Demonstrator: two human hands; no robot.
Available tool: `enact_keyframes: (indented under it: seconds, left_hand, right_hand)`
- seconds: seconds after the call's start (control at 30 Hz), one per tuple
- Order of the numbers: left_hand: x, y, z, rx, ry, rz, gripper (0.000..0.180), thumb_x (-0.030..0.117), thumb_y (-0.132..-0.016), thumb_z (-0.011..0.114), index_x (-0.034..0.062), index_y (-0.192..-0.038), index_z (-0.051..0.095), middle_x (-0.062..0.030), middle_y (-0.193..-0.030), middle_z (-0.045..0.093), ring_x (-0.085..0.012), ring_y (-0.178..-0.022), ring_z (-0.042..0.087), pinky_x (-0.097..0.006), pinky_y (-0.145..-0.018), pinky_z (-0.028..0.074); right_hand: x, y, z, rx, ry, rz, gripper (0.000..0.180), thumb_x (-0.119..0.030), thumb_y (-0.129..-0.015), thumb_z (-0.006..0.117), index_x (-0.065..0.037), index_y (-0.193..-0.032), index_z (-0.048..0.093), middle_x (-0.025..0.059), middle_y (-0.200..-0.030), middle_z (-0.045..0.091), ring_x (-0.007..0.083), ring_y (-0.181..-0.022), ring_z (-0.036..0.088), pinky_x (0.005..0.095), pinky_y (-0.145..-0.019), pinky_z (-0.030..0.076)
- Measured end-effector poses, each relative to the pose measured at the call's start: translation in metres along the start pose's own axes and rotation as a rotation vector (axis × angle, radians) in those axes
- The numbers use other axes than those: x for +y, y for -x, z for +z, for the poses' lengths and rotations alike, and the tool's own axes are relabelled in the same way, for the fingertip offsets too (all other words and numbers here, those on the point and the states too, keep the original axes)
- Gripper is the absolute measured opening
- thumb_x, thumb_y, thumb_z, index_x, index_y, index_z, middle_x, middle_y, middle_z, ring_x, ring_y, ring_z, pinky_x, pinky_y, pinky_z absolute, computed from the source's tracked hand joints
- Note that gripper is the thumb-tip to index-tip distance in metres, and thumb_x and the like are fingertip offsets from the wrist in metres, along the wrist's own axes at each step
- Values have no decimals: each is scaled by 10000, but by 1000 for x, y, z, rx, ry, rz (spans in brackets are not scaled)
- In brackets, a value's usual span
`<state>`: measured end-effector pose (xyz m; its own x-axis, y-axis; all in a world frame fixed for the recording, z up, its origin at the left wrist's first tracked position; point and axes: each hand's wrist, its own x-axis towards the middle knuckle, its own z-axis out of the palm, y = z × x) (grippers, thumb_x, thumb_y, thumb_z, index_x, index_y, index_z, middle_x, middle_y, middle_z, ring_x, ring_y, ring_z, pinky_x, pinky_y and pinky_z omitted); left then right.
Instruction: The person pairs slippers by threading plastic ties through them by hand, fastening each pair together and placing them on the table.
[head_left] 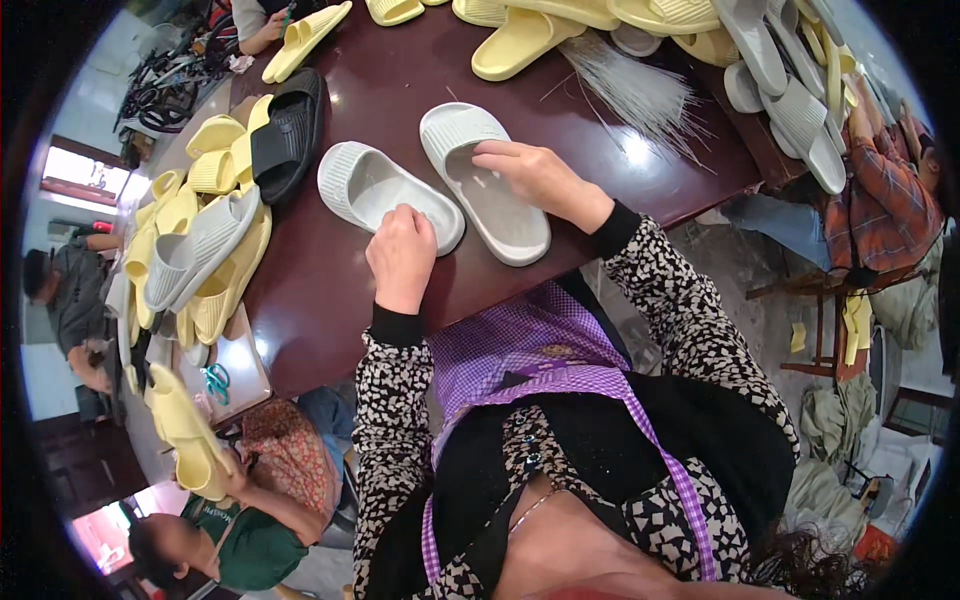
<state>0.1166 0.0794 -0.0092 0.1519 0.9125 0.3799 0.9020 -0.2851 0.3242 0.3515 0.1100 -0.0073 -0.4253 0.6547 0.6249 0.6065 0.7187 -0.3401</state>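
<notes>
Two pale grey slide slippers lie side by side before me, soles down, toes pointing away. The left slipper angles toward the upper left, its heel close to the right slipper. My left hand is closed at the near edge of the left slipper, fingertips over its footbed. My right hand reaches across the right slipper, fingers pressed together just behind the strap. Small whitish bits show below those fingertips. What either hand pinches, if anything, is hidden or too small to name.
A bundle of thin translucent plastic strips lies on the dark red table. Yellow and grey slippers crowd the far edge. Another pile with a black slipper lies left. Teal scissors rest nearby. Co-workers sit around the table.
</notes>
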Motion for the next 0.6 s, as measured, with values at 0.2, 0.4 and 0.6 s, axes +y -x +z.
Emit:
enact_keyframes:
  seconds: [0.2,0.4,0.6]
  left_hand:
    - [-11,-14,4,-8,-63,-31,146,176,-848,562,44,-794,595,-156,-766,636,-357,-706,622,-449,-618,503]
    - [-30,-22,20,37,-133,25,144,163,-861,557,36,-794,568,-160,-791,627,-353,-723,633,-459,-616,509]
    - [-37,-27,23,114,-164,59,99,119,-850,557,42,-787,549,-154,-806,607,-342,-748,628,-455,-627,504]
  right_hand:
    - [11,-20,-13,166,-202,244,180,-35,-831,571,-3,-991,646,173,-984,659,322,-884,645,347,-773,518]
    - [69,-57,18,-3,-23,478,244,-207,-839,617,26,-884,672,203,-834,661,322,-812,650,364,-740,505]
    - [81,-80,36,-260,53,795,349,-309,-762,656,38,-766,689,208,-798,664,328,-783,649,387,-752,502]
